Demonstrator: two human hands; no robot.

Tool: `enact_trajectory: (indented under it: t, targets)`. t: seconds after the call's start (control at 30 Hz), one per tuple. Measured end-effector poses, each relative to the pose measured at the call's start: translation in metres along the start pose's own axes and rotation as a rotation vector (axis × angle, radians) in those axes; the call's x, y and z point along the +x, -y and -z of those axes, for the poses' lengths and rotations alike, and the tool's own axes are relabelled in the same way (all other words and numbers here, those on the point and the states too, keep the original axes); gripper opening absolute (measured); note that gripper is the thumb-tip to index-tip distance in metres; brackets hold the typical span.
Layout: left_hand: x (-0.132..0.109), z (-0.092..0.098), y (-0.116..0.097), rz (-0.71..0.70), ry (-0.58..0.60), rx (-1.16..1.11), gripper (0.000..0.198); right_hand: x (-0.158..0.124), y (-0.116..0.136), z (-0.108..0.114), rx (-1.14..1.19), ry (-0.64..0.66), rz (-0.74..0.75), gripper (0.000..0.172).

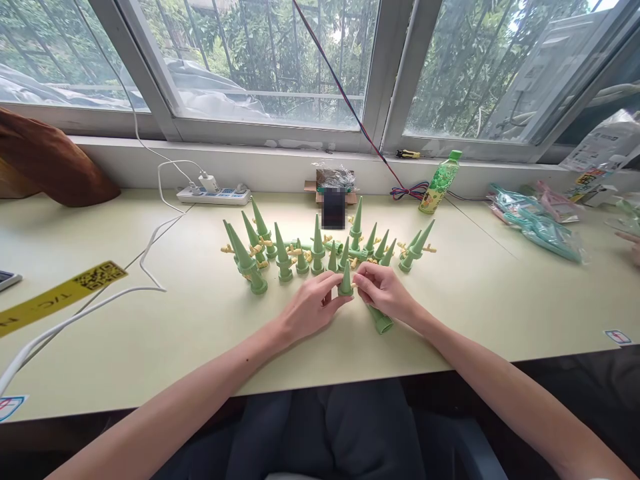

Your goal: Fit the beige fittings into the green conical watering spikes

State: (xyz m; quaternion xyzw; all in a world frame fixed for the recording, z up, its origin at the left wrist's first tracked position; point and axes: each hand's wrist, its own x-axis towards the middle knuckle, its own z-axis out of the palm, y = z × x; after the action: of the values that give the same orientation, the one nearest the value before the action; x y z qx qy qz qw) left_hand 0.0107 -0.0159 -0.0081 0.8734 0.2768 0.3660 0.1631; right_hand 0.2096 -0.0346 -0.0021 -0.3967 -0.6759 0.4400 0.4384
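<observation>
My left hand [316, 301] is closed around the base of a small green cone [346, 280], which points upward. Against the cone's right side, my right hand [383, 290] pinches a small yellow piece [353, 285], mostly hidden by the fingertips. Under my right hand lies a green cone part [383, 323], its round open end toward me. Several upright green cones stand just beyond my hands, among them a tall one [318, 247] and one at the left [245, 257]. Many of them carry yellow side valves.
A power strip [215, 195] with white cables sits at the back left. Behind the cones is a small cardboard box [335, 179]. A green bottle [441, 182] stands at the back right, near plastic bags [537, 223]. Part of another person's hand shows at the right edge.
</observation>
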Motion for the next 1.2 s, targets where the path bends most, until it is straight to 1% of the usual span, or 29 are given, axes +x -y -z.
enact_trajectory:
  t: [0.17,0.4,0.47,0.63,0.87,0.97,1.07,1.13,1.2]
  targets:
    - [-0.002,-0.001,0.005,-0.077,-0.011,0.037,0.012,0.0,0.003,-0.001,0.076,0.008,-0.042,0.034]
    - [-0.004,-0.001,0.008,-0.134,-0.051,0.081,0.026,0.003,0.001,0.0,0.213,0.04,-0.144,0.033]
    - [-0.004,-0.001,0.007,-0.109,-0.058,0.08,0.026,0.004,0.0,0.0,0.237,0.037,-0.166,0.033]
    - [0.0,-0.001,0.004,0.001,-0.038,-0.002,0.018,0.005,-0.004,-0.001,0.272,0.03,-0.217,0.033]
    - [0.003,-0.002,0.006,0.065,-0.048,-0.103,0.014,0.006,-0.003,-0.001,0.247,0.033,-0.224,0.034]
    - [0.004,-0.002,0.005,0.107,-0.055,-0.124,0.017,0.005,-0.002,-0.001,0.214,0.03,-0.214,0.033]
    - [0.005,-0.002,0.003,0.16,-0.053,-0.169,0.026,0.004,0.0,-0.002,0.173,0.03,-0.173,0.032]
    - [0.005,0.0,0.001,0.214,-0.031,-0.243,0.032,0.004,0.0,-0.002,0.135,0.034,-0.121,0.031]
    - [0.006,0.002,-0.003,0.303,0.021,-0.356,0.035,0.003,0.001,-0.002,0.087,0.041,-0.066,0.03]
